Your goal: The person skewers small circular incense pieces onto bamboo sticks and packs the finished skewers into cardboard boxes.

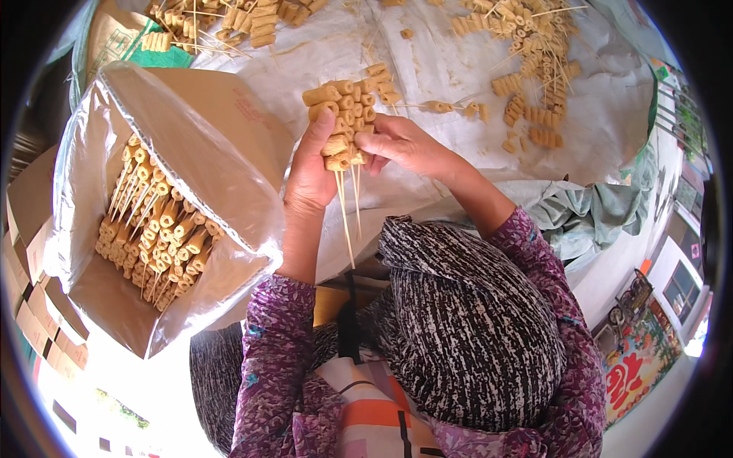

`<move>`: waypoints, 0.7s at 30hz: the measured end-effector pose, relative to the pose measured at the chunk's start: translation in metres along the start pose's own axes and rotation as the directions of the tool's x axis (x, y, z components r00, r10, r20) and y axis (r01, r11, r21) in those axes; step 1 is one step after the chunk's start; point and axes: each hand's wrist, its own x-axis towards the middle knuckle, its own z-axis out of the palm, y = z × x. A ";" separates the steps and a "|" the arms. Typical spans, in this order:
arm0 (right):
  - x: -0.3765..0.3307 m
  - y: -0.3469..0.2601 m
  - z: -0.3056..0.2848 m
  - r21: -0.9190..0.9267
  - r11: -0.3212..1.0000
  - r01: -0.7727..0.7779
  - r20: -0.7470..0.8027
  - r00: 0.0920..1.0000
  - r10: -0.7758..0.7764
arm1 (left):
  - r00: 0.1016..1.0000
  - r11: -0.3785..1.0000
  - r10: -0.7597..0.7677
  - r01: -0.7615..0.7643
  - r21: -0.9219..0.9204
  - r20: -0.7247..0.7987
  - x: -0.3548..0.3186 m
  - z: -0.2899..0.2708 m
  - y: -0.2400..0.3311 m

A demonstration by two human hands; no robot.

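Observation:
A bundle of skewers point(347, 107) threaded with short tan rolls is held up in front of me, the bare stick ends pointing down. My left hand point(309, 164) grips it from the left side, thumb lying along the rolls. From the right, my right hand point(401, 145) closes its fingers on the lower rolls near the sticks. Just behind the bundle, another skewer point(382, 84) of rolls lies on the white sheet. To the left stands a cardboard box point(229, 107) with a clear plastic liner point(88, 160); many loaded skewers point(164, 237) are packed inside it.
The white sheet point(450, 57) spreads over the work surface. A heap of rolls and skewers point(534, 53) lies far right, another pile point(237, 19) far left. One skewer point(439, 107) lies right of my hands. Flattened or stacked cartons point(42, 313) stand at the left edge.

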 end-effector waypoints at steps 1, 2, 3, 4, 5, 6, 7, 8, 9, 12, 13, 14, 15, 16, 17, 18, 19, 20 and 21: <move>0.001 0.004 -0.001 -0.055 0.997 -0.062 0.014 0.998 0.062 | 0.999 0.999 -0.037 0.037 -0.007 -0.016 0.000 0.000 0.001; 0.003 0.006 -0.003 -0.114 0.986 -0.121 0.024 0.992 0.124 | 0.998 0.998 -0.050 0.049 -0.025 -0.023 0.001 -0.002 0.001; 0.003 0.007 -0.005 -0.172 0.969 -0.179 0.030 0.982 0.187 | 0.999 0.999 -0.047 0.047 -0.017 -0.006 0.003 -0.003 0.001; 0.000 0.007 -0.006 -0.237 0.957 -0.166 0.018 0.984 0.175 | 0.999 0.999 -0.044 0.045 -0.009 0.012 0.005 -0.004 0.000; 0.000 0.002 -0.008 -0.315 0.932 -0.180 0.010 0.981 0.193 | 0.999 0.999 -0.035 0.035 0.004 0.018 0.005 -0.006 0.001; -0.001 -0.005 -0.010 -0.391 0.900 -0.193 0.001 0.978 0.210 | 1.000 1.000 -0.011 0.010 0.006 0.030 0.005 -0.009 0.000; -0.002 -0.008 -0.014 -0.463 0.862 -0.205 -0.010 0.974 0.227 | 1.000 1.000 -0.001 0.001 0.004 0.012 0.005 -0.011 -0.002; -0.004 -0.010 -0.021 -0.451 0.864 -0.223 -0.067 0.974 0.217 | 1.000 1.000 0.008 -0.008 0.001 -0.001 0.004 -0.008 -0.003; -0.007 -0.009 -0.030 -0.546 0.811 -0.212 -0.183 0.974 0.132 | 1.000 1.000 0.012 -0.012 -0.005 -0.012 0.004 -0.007 -0.004; -0.015 0.009 -0.073 -0.814 0.528 -0.241 -0.405 0.887 -0.220 | 0.999 0.999 0.047 -0.047 -0.003 0.000 0.006 -0.017 -0.005; -0.022 0.021 -0.092 -0.885 0.370 -0.284 -0.418 0.834 -0.359 | 0.999 0.999 0.048 -0.048 0.001 -0.007 0.007 -0.018 -0.007; -0.028 0.027 -0.109 -0.863 0.410 -0.295 -0.469 0.769 -0.434 | 0.998 0.999 0.052 -0.052 0.007 -0.017 0.008 -0.019 -0.007; -0.034 0.029 -0.120 -0.842 0.453 -0.295 -0.514 0.696 -0.502 | 0.998 0.998 0.059 -0.059 0.015 -0.030 0.007 -0.020 -0.007; -0.041 0.032 -0.129 -0.779 0.529 -0.336 -0.599 0.649 -0.469 | 0.998 0.998 0.058 -0.057 0.029 -0.035 0.006 -0.020 -0.007; -0.047 0.029 -0.135 -0.709 0.600 -0.371 -0.677 0.597 -0.431 | 0.998 0.999 0.054 -0.054 0.003 -0.027 0.006 -0.020 -0.007; -0.049 0.029 -0.138 -0.631 0.666 -0.399 -0.748 0.540 -0.385 | 0.998 0.998 0.051 -0.052 -0.023 -0.020 0.005 -0.019 -0.007; -0.049 0.031 -0.138 -0.670 0.645 -0.368 -0.712 0.564 -0.418 | 0.999 0.998 0.049 -0.050 -0.049 -0.013 0.005 -0.019 -0.006; -0.049 0.032 -0.135 -0.706 0.622 -0.339 -0.676 0.585 -0.448 | 0.999 0.997 0.043 -0.044 -0.056 -0.018 0.006 -0.019 -0.007; -0.047 0.035 -0.132 -0.740 0.598 -0.309 -0.638 0.606 -0.476 | 0.999 0.997 0.039 -0.040 -0.062 -0.025 0.006 -0.019 -0.008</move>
